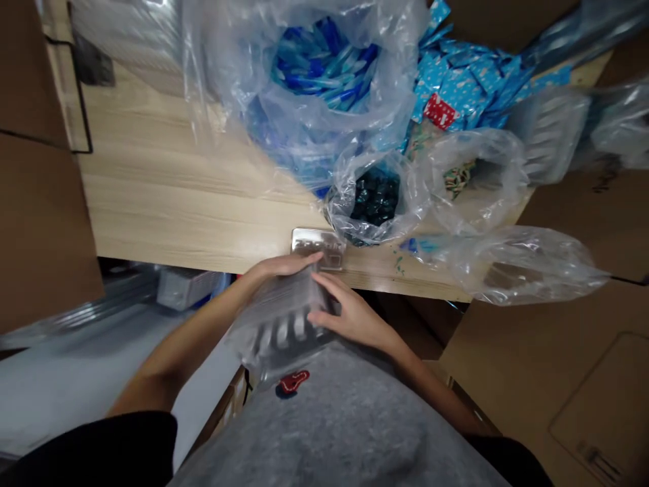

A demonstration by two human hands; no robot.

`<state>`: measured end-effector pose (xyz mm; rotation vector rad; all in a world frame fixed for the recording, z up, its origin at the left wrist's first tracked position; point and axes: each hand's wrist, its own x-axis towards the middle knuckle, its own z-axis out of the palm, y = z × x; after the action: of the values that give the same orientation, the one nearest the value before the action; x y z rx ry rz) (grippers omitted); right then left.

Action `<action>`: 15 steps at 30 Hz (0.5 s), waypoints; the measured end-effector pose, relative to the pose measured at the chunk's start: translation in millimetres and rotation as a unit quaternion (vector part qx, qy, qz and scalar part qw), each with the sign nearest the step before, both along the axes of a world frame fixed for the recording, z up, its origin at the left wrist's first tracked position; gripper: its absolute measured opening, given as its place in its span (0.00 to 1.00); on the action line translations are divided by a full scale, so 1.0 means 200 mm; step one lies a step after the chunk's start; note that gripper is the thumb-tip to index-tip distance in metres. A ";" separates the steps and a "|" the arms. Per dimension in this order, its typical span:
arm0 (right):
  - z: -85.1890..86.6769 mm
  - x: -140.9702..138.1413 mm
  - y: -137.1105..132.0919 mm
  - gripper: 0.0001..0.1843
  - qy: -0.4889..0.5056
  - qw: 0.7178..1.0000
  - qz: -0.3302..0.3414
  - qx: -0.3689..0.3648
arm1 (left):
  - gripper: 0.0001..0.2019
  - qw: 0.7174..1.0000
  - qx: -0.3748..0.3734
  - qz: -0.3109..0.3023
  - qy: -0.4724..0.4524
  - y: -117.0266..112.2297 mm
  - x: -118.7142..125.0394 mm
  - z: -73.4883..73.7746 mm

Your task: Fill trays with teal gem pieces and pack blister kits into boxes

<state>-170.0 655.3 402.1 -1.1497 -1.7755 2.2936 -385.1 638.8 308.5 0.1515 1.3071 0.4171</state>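
A blurry stack of clear trays (281,331) is tipped just in front of the person's tummy, by the near edge of the desk (152,203). The left hand (286,264) is at the stack's 12 o'clock side. Its grip is closed on the trays, but most of its fingers are hidden. The right hand (355,314) is at 2 o'clock. Its grip is part open, with thumb and fingers apart, and the tips touch the end of the trays.

Looking out from the trays, a shiny metal plate (319,242) lies flat at 1 o'clock, just past the hands. Farther out at 1 o'clock is an open bag of dark, shiny bits (376,196). A big bag of blue sticks (327,74) stands at 12 o'clock. Another open bag with little stripy bits (459,179) is at 2 o'clock. Behind it is a heap of blue packets (471,81) with one red packet (440,111). A long clear bag (537,267) lies at 3 o'clock, partly past the desk's edge.
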 end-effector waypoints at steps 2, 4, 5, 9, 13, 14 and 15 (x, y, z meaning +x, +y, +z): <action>-0.02 0.07 -0.03 0.36 0.000 0.999 -0.022 -0.032 | 0.16 0.994 0.024 -0.100 0.025 0.05 0.00 0.00; -0.03 0.12 -0.08 0.36 0.007 0.997 -0.054 -0.052 | 0.15 0.982 0.059 -0.176 0.042 0.09 -0.03 0.03; -0.04 0.13 -0.10 0.36 0.006 0.996 -0.069 -0.048 | 0.15 0.976 0.076 -0.201 0.048 0.10 -0.05 0.05; -0.08 0.09 -0.20 0.35 -0.035 0.992 -0.116 0.024 | 0.18 0.956 0.125 -0.258 0.070 0.18 -0.06 0.03; -0.17 0.01 -0.22 0.35 -0.076 0.977 -0.191 0.060 | 0.19 0.939 0.151 -0.291 0.101 0.27 0.04 -0.09; -0.18 0.00 -0.21 0.35 -0.082 0.973 -0.209 0.062 | 0.18 0.937 0.154 -0.294 0.113 0.28 0.07 -0.11; -0.20 -0.01 -0.20 0.35 -0.085 0.969 -0.222 0.065 | 0.17 0.935 0.157 -0.295 0.122 0.30 0.08 -0.14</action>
<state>-171.1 615.6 362.0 -1.5676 -1.4887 1.8448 -368.5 699.1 280.9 0.8661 1.3558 0.0857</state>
